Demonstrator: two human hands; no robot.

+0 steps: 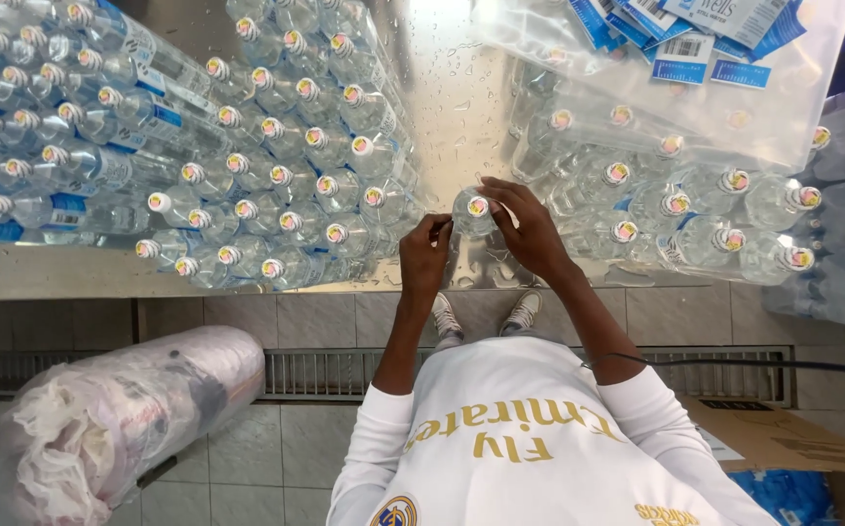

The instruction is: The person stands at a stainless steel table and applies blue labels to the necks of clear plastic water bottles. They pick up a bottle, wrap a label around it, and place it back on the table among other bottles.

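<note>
We hold one small clear water bottle [473, 210] upright over the wet steel worktop [447, 88], in the gap between two masses of like bottles. Our left hand [425, 255] pinches the bottle's left side with its fingertips; our right hand [532, 230] curls round its right side and over the top edge (both hands clamped on the same bottle, its cap facing the camera). The cap is white with a coloured seal.

To the left, rows of capped bottles [276, 166] lie packed on the worktop, caps toward us, blue labels showing on the far ones. To the right, a second batch of bottles [676, 205] lies likewise, partly under a clear plastic bag [783, 107] that holds blue-and-white label sheets [680, 44] at its far end.

Water droplets cover the bare steel between the batches.

Near, below the worktop edge: a tiled floor with a metal drain grate [315, 372], our grey shoes [486, 314] just beside it, a roll of plastic film [121, 409] at the left, and a flattened cardboard box [783, 438] at the right.
</note>
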